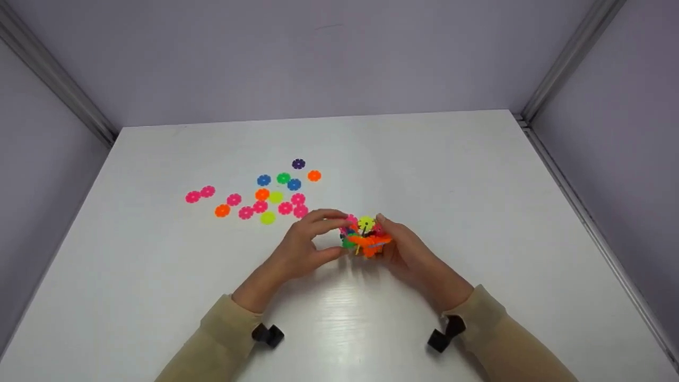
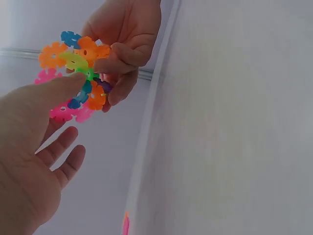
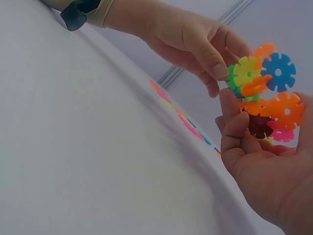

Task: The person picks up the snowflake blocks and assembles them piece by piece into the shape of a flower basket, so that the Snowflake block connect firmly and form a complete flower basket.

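Note:
Both hands meet at a bright cluster of interlocked plastic snowflake discs (image 1: 368, 241), held up near the middle of the table. Orange, yellow, green, blue, pink and dark purple discs show in it, joined at various angles. My right hand (image 1: 411, 249) grips the cluster from the right, its fingers curled under and around the lower discs. On the other side, my left hand (image 1: 305, 244) pinches the cluster's edge between thumb and forefinger. In the left wrist view, the left thumb (image 2: 63, 90) overlaps a green disc (image 2: 87, 73), and the other fingers hang loosely below.
Loose discs lie scattered on the white table (image 1: 159, 276) to the left and beyond the left hand, including a pink disc (image 1: 234, 200), a blue disc (image 1: 263, 180) and a purple disc (image 1: 298, 164). Pale walls (image 1: 318, 63) enclose the table's back and sides.

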`<state>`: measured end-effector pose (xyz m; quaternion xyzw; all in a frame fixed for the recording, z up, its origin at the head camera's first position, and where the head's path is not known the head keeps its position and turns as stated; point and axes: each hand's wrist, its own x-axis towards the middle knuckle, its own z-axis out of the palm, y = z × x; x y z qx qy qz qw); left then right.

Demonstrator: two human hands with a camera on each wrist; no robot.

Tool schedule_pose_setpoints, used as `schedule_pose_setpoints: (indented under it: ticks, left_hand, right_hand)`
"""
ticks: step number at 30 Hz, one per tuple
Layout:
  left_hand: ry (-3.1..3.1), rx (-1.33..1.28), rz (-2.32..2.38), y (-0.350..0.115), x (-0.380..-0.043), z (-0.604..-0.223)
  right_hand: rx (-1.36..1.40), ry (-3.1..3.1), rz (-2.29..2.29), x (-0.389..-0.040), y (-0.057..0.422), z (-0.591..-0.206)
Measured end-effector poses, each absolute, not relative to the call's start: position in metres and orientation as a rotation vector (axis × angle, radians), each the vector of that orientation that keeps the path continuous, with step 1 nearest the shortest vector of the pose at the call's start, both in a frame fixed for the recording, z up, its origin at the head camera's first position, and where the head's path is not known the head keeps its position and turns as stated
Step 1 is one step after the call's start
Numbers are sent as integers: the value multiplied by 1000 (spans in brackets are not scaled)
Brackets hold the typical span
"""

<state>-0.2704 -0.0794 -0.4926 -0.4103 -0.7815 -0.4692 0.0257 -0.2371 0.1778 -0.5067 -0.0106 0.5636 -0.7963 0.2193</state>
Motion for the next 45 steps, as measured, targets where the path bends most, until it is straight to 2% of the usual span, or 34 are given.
schedule_pose_setpoints:
  ticks: [13, 22, 29, 36, 45]
  left_hand:
    - [-2425, -1043, -1831, -85, -273, -491]
    - [-2604, -836, -1932, -82, -272, -492]
    - [-2731, -681, -1985, -81, -271, -491]
    - [-2818, -682, -1935, -80, -270, -491]
    - [-2820, -787, -1906, -80, -271, -494]
  right_hand:
    - [-166, 1561, -2316, -237, 180, -510]
    - [-373, 1707, -2291, -235, 182, -510]
    - [-356, 1776, -2201, -236, 182, -511]
    - [-332, 1868, -2117, -238, 181, -511]
    - [-257, 1727, -2220, -237, 179, -511]
